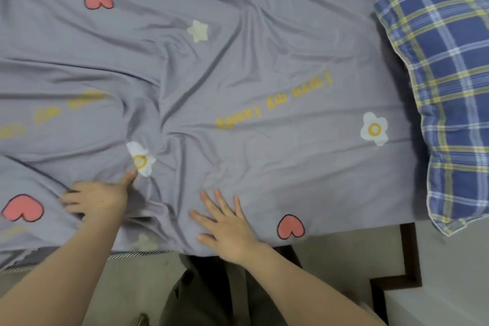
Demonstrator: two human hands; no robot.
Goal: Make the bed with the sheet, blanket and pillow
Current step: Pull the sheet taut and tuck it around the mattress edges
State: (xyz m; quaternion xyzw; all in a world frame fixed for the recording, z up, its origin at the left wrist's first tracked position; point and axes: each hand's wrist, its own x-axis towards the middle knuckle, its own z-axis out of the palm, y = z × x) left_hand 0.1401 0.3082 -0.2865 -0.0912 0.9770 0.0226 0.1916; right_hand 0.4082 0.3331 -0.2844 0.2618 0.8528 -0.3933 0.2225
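Note:
A grey blanket printed with pink hearts, white flowers and yellow lettering covers the bed, creased in long folds toward the left. A blue plaid pillow lies at the right end of the bed. My left hand rests flat on the blanket near the front edge, thumb stretched toward a white flower; it looks blurred. My right hand presses flat on the blanket with fingers spread, just left of a pink heart. No sheet shows apart from a striped edge under the blanket.
A striped mattress edge peeks out below the blanket at the front. A pale floor with a dark border line lies to the lower right. My dark trousers stand against the bed's front edge.

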